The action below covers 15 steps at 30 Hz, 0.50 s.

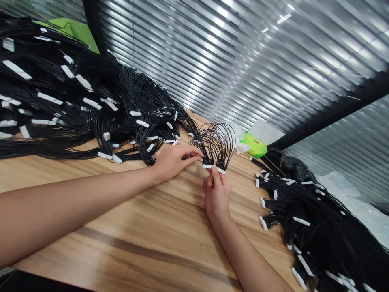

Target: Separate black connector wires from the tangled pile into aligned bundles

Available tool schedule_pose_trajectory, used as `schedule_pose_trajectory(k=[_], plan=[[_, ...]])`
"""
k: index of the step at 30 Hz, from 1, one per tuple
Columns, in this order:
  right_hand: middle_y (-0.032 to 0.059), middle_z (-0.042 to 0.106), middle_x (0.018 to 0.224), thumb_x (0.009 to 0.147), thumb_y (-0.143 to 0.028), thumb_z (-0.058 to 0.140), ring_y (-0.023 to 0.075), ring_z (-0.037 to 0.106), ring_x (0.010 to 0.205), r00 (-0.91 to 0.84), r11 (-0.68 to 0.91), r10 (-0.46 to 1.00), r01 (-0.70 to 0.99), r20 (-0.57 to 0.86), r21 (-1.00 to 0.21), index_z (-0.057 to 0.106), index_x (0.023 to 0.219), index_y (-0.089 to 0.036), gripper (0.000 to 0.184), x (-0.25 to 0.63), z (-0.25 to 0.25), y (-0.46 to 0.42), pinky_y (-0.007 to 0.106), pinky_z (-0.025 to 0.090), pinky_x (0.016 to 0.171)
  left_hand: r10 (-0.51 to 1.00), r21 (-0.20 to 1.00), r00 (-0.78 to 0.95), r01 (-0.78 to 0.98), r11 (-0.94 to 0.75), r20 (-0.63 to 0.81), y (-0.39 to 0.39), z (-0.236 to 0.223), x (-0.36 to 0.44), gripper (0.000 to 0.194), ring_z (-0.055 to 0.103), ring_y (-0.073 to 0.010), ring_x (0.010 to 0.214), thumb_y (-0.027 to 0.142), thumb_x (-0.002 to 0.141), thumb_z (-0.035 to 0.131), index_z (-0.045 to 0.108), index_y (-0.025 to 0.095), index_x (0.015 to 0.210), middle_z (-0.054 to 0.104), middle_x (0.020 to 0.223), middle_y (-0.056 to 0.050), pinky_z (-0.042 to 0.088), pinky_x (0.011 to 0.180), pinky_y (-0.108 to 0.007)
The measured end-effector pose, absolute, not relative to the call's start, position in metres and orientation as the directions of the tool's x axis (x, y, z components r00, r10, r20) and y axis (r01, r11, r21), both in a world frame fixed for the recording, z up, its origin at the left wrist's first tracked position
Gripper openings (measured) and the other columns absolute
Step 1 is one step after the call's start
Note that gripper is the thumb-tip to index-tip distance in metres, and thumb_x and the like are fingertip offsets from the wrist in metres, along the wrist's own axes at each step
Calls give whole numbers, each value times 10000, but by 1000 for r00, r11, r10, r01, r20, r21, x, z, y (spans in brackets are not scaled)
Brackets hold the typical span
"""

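Wooden table (100,227), near edge low on the left of the head view, far side up against metal window blinds (243,61). Two big heaps of black wire harnesses with white connectors: left heap (75,105), right heap (319,231). Well apart, hands working in the gap between them. Green plastic bag (253,145) and dark bundle (291,166) sit on the far side, just past the right heap.

Small harness (217,142) held up off the table between the hands: black wires fanned into loops, ends in a white connector (214,168). Right hand (217,194) pinches that connector between thumb and finger. Left hand (174,160) has its fingers closed on the wires just beside it.
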State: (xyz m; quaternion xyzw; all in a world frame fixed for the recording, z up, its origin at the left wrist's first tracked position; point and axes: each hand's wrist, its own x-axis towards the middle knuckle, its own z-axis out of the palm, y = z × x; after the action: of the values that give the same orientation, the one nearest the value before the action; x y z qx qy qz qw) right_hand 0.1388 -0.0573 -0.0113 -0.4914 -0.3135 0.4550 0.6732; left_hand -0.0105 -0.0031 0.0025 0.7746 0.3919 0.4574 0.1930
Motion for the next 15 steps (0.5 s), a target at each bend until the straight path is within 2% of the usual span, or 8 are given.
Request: schedule_pose_trajectory(k=[7,11,15], plan=[[-19,627,761,663,-425,757,48,317,495,376,118,926,-347,-23,-931,629,772,-166,309,138,-10,-57,223,259,471,722,593,326,416,-690,611,-2,1,-14,179,666,-139,794,359,884,577,744,303,917,750,900,39,422,752,-226],[-11,640,794,669,-412,757,46,310,499,361,109,932,-378,-38,-920,634,774,-165,295,138,-10,-57,223,251,476,675,571,358,361,-737,645,-2,0,-15,191,682,-149,872,329,893,571,743,318,974,752,971,26,439,780,-229],[-16,639,777,660,-397,766,45,305,496,349,99,936,-399,-51,-912,638,766,-163,287,138,-9,-57,221,242,475,635,485,344,430,-762,692,-2,1,-15,188,680,-139,823,328,905,561,739,286,946,756,910,26,431,756,-231]])
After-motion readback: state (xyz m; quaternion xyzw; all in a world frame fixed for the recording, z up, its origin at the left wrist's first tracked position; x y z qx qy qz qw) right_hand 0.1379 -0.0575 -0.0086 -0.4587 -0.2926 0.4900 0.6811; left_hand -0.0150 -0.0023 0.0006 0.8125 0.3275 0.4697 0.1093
